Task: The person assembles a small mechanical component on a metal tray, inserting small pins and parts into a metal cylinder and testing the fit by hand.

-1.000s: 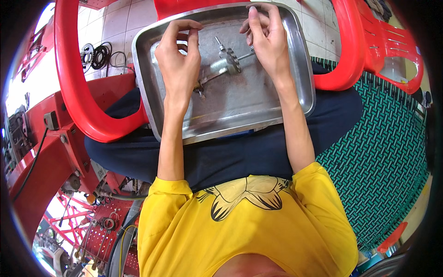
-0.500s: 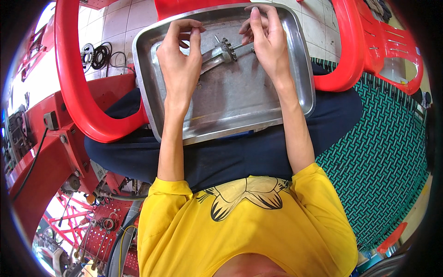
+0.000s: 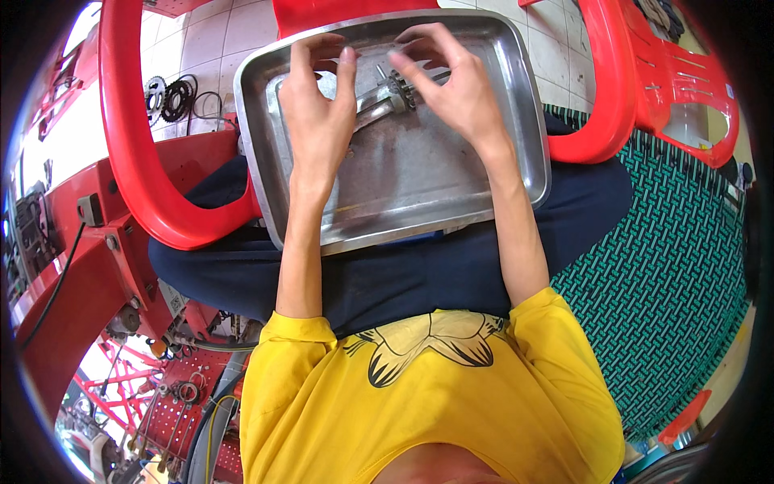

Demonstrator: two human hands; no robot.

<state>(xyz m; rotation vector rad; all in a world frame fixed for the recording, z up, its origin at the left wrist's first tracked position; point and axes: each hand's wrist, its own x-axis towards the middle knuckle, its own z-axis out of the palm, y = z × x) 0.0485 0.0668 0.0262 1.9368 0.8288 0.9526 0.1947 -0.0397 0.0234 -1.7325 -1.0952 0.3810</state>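
A shallow metal tray (image 3: 387,194) rests across my lap. Inside it lies a metal shaft part with a toothed gear (image 3: 401,94) and a flat arm (image 3: 373,113) running down to the left. Over the left half of the tray is my left hand (image 3: 317,113), thumb and curled fingers apart, with nothing visible between them; it covers the lower end of the arm. My right hand (image 3: 461,90) hovers just right of the gear, its thumb in front of the gear's edge. Its fingers arch apart from the thumb, and whether they touch the shaft is hidden.
A red plastic chair's curved arms (image 3: 133,161) frame both sides of the tray. Another red chair (image 3: 685,89) stands at the right beside a green woven mat (image 3: 661,266). Sprockets (image 3: 177,97) lie on the tiles at the left, near a red metal frame (image 3: 72,242).
My right hand has moved left and slightly down, toward the gear, its thumb swinging inward. My left hand has hardly shifted.
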